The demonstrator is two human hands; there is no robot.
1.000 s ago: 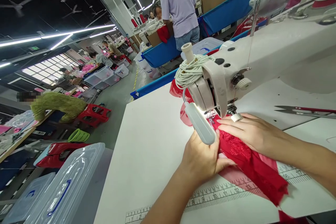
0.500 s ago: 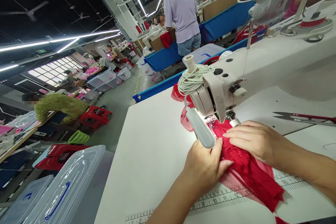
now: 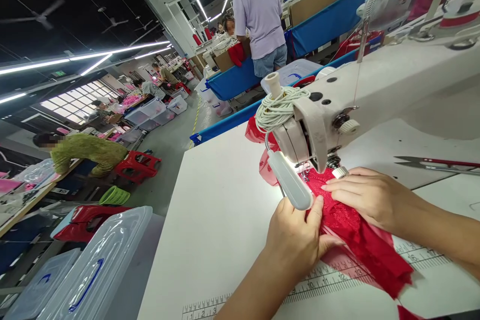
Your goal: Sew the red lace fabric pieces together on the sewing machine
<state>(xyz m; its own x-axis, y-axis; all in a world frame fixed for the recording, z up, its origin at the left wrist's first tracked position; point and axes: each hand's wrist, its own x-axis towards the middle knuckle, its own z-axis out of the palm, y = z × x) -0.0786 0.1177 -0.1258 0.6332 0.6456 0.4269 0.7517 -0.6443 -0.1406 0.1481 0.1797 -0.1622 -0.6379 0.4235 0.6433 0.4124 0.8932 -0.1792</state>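
A piece of red lace fabric (image 3: 360, 227) runs under the needle area of the white sewing machine (image 3: 397, 85) and trails toward me over the table. At its left edge, my left hand (image 3: 294, 237) has the cloth between thumb and fingers, just below the grey lamp head (image 3: 290, 180), which hides some fingertips. My right hand (image 3: 369, 197) lies on the fabric from the right, its fingers stretched out flat, close to the machine's white knob. More sheer red fabric (image 3: 268, 167) shows behind the needle. The presser foot (image 3: 304, 175) is partly visible beside the lamp.
Thread snips (image 3: 438, 162) lie on the machine bed at the right. A printed ruler scale (image 3: 307, 287) crosses the white table (image 3: 210, 220) near its front. Lidded plastic boxes (image 3: 93, 270) stand left, and a person (image 3: 258, 15) stands beyond the table.
The view has shifted slightly, so machine and snips sit a little further right. Both hands stay on the red lace fabric, with little visible movement relative to the machine.
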